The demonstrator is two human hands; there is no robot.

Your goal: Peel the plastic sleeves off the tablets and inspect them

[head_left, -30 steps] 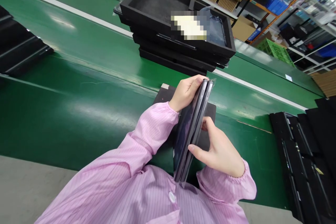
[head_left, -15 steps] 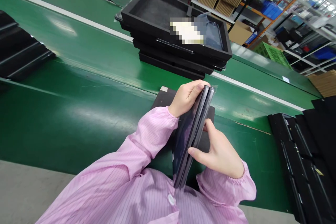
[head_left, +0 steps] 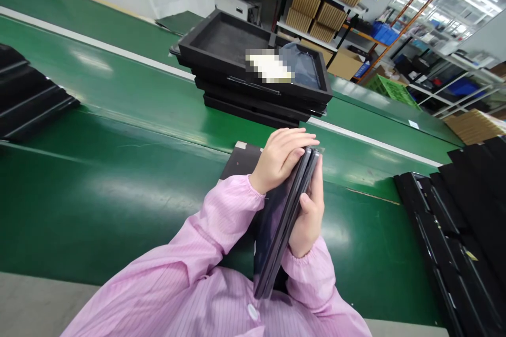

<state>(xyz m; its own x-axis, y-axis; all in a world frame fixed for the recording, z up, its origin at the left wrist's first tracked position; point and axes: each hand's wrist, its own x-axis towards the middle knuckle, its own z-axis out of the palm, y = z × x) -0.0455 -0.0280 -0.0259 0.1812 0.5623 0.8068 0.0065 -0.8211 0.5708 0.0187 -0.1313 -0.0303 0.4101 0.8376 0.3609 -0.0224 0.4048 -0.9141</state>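
Note:
Two thin dark tablets [head_left: 282,224] stand on edge, side by side and tilted, close against the front of the pink striped smock. A bit of clear film sticks out at their far end. My left hand [head_left: 279,160] grips that far end, its thumb on the left tablet's edge and its fingers stretched over the top. Along the right face lies my right hand [head_left: 310,216], fingers pointing away from me and thumb at the edge, pressing the pair together. Beneath them is a flat black box [head_left: 239,161], mostly hidden by my arms and the tablets.
Black trays [head_left: 197,66] are stacked beyond my hands on the green bench [head_left: 138,189]; the top one holds a clear bag and a blurred-out pale item. More black trays [head_left: 31,100] lie at left, and black cases [head_left: 446,231] at right. Shelves with cartons [head_left: 343,63] stand behind.
My right hand has moved from a spread thumb-and-finger hold lower down to lying flat along the right tablet. My left fingers now reach over the far end. The view has tipped up slightly.

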